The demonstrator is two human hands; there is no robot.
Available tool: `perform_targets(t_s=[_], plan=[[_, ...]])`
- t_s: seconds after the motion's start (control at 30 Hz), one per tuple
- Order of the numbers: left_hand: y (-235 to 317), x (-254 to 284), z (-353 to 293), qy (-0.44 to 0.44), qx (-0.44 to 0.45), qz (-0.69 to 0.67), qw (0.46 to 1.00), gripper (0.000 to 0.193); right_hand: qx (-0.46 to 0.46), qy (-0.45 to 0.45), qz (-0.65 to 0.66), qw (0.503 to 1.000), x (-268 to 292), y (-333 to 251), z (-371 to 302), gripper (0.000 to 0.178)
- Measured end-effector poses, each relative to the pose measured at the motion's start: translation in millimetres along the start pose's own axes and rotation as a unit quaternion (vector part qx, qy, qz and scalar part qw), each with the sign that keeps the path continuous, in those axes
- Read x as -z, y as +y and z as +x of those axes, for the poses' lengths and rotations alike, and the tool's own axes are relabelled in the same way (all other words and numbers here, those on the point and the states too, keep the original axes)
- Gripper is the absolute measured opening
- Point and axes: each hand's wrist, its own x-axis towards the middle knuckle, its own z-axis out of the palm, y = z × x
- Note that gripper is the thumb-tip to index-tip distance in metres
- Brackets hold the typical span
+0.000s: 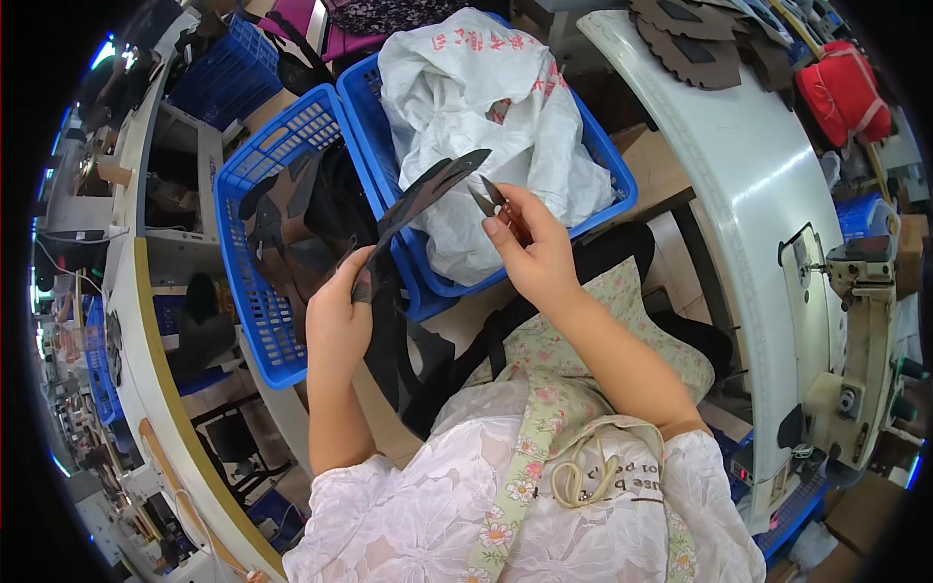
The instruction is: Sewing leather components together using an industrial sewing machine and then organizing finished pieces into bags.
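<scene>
The left hand (338, 313) pinches a dark, curved sheet piece (428, 194), whose edge the right hand (540, 251), gripping small dark-metal snips (511, 222) (spread apart), should probably meet gently.

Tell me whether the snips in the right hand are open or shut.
Open: the snips in the right hand have their two pointed blades apart, with a gap between the tips.
</scene>
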Motion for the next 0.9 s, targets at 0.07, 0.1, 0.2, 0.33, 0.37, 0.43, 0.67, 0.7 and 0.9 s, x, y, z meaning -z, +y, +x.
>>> perform_targets(t_s=[0.07,0.1,0.2,0.33,0.37,0.43,0.67,0.7,0.9], plan=[[-1,0,0,-0.002,0.003,0.003,1.000,0.028,0.021,0.003,-0.002,1.000,-2,1,1,0.037],[-1,0,-1,-0.002,0.005,0.004,1.000,0.028,0.033,0.003,-0.005,0.999,-4,1,1,0.037],[-1,1,-1,-0.010,0.025,-0.003,1.000,0.029,0.044,0.005,0.021,0.999,-8,-1,4,0.036],[-1,2,0,-0.014,0.037,0.004,0.999,0.030,0.031,-0.022,0.020,0.999,-8,-7,7,0.036],[-1,2,0,-0.012,0.035,0.005,0.999,0.030,0.033,-0.020,0.020,0.999,-8,-7,8,0.035],[-1,1,1,-0.009,0.027,0.004,1.000,0.030,0.034,-0.021,0.022,0.999,-8,-6,8,0.035],[1,1,-2,-0.009,0.022,-0.004,1.000,0.028,0.029,0.035,0.019,0.999,7,-12,4,0.034],[1,0,-4,-0.007,0.021,-0.011,1.000,0.029,0.012,0.056,0.010,0.998,14,-18,6,0.034],[1,-12,-15,0.002,-0.098,0.086,0.992,0.050,-0.082,-0.252,-0.169,0.949,90,-75,57,0.036]])
